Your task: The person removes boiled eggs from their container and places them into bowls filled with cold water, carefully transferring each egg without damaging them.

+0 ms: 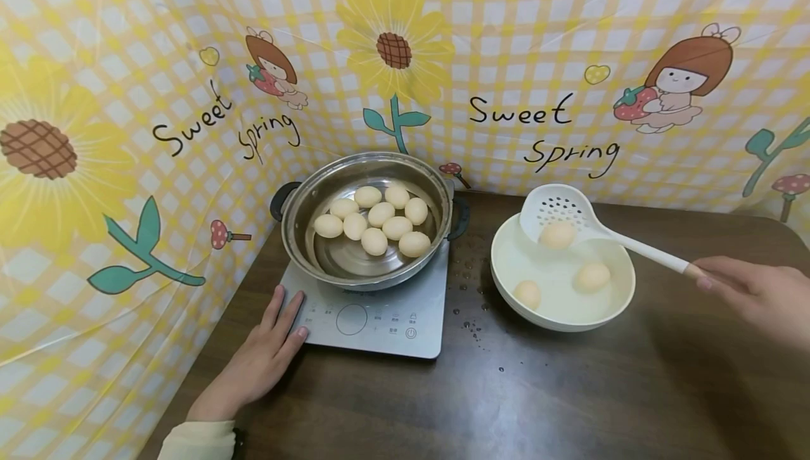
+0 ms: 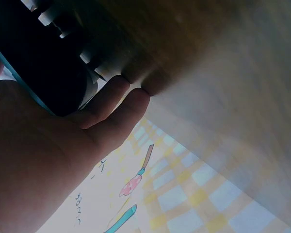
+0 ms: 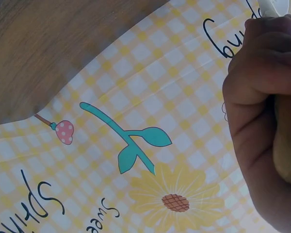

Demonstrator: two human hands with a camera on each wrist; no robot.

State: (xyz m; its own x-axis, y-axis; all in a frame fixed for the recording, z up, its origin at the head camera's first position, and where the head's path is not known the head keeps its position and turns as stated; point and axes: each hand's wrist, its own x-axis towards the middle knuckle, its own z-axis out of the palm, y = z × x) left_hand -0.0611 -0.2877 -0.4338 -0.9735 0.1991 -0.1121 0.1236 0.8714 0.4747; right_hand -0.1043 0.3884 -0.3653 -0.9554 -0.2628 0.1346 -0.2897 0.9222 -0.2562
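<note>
My right hand (image 1: 762,295) grips the handle of a white slotted ladle (image 1: 557,200); its curled fingers also show in the right wrist view. The ladle's perforated head tilts over the far rim of a pale bowl (image 1: 626,298). One egg (image 1: 558,235) lies at the head's lower edge. Two more sit in the bowl's liquid, a right egg (image 1: 592,277) and a left egg (image 1: 527,295). My left hand (image 1: 262,354), fingers extended, rests on the left edge of a white induction cooker (image 1: 405,344). On the cooker stands a steel pot (image 1: 316,263) with several eggs (image 1: 382,214) inside.
The pot has black side handles (image 1: 460,217). Water drops (image 1: 468,326) dot the brown table (image 1: 519,404) between cooker and bowl. A yellow checked cloth (image 1: 506,45) with printed flowers and lettering hangs behind and along the left side.
</note>
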